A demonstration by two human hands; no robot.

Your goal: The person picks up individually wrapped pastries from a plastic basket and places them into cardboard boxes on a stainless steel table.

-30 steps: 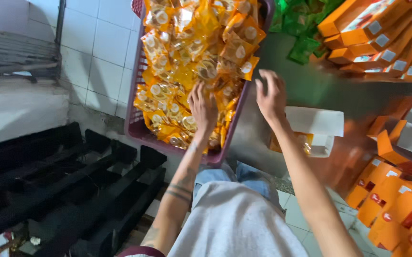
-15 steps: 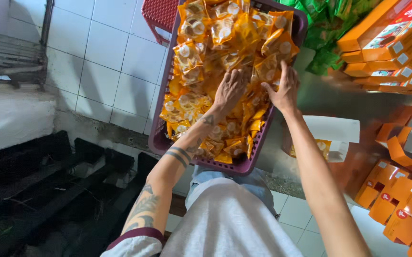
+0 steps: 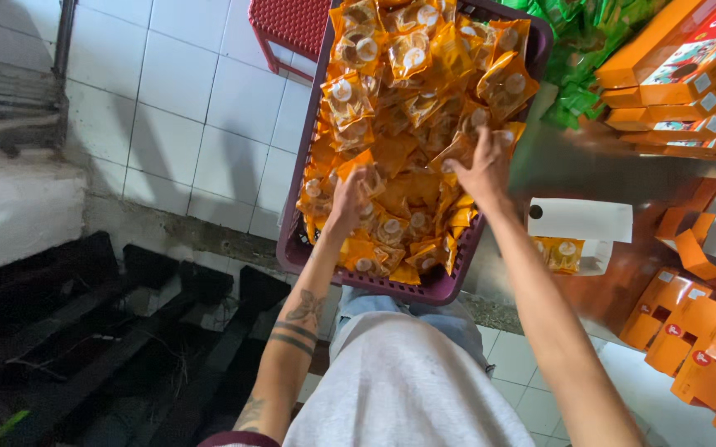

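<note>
Both your hands are down in the purple crate (image 3: 449, 285), which is heaped with small orange snack packets (image 3: 412, 91), each one showing a pale round patch on its front. Your left hand (image 3: 348, 199) sits near the crate's near-left side, fingers curled into the pile, and your right hand (image 3: 484, 165) is further in and off to the right, fingers closed around a packet or two near the crate's right wall. The hands are apart, with loose packets between them.

Just right of your right hand on the bench (image 3: 590, 165) there's an open white carton (image 3: 580, 222) with a couple of orange packets tucked inside. Past that, further right, you've got flat orange boxes (image 3: 689, 331) scattered near you and a stack of the same kind of orange boxes (image 3: 689, 74) up top. Green packets (image 3: 581, 33) pile up beyond your right hand. A red plastic stool (image 3: 292, 25) stands beyond your left hand on the white tiled floor (image 3: 184, 108).
</note>
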